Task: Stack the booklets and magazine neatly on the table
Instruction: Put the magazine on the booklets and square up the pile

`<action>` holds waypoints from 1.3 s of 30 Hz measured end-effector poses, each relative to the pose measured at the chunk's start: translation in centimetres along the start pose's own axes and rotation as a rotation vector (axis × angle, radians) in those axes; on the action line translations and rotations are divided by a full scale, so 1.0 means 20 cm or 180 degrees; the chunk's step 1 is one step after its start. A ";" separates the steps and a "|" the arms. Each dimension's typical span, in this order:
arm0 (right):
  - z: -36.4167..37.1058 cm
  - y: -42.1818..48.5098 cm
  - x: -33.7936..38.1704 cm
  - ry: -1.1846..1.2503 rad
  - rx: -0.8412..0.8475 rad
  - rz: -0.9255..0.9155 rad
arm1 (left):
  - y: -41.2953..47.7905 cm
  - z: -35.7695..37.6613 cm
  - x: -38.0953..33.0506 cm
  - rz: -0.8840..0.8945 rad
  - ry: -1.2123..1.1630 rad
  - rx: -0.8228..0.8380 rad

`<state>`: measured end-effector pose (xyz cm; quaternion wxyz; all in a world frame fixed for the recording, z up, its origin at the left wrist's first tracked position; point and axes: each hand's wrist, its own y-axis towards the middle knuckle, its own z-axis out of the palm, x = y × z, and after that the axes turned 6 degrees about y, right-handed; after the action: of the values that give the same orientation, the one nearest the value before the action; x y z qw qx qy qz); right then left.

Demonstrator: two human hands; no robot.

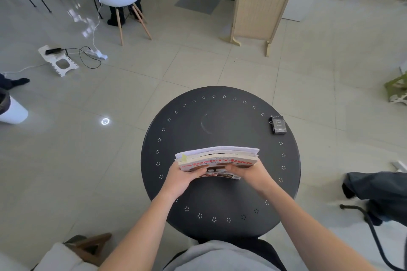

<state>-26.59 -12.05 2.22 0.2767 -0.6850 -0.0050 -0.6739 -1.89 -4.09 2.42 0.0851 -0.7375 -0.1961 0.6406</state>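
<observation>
Both hands, left and right, clasp the upright bundle of booklets and magazine by its side edges above the bench; light, floppy, likely slippery.

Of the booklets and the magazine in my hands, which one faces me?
The magazine with the red cover title, held upright by the left hand and right hand. The white-paged booklets stand behind it, only their top edges showing.
</observation>
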 end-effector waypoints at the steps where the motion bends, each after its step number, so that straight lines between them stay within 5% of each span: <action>1: -0.01 0.00 0.01 -0.0065 0.0003 0.0016 | 0.00 0.00 -0.01 0.0038 0.0033 0.0035; 9: -0.02 0.00 0.05 0.0006 0.0129 -0.0134 | 0.02 -0.07 -0.07 0.0039 0.0047 0.0147; 17: 0.06 0.02 -0.04 0.0396 -0.0378 -0.0113 | 0.01 -0.02 -0.05 0.0055 -0.0174 0.0158; 39: 0.01 0.08 -0.27 -0.0801 -0.0333 0.0357 | 0.11 0.00 0.12 -0.0529 0.0409 -0.0070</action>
<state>-26.26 -11.43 -3.37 0.2751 -0.7768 0.0338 -0.5655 -1.31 -5.04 -0.66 0.1422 -0.7591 -0.2577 0.5806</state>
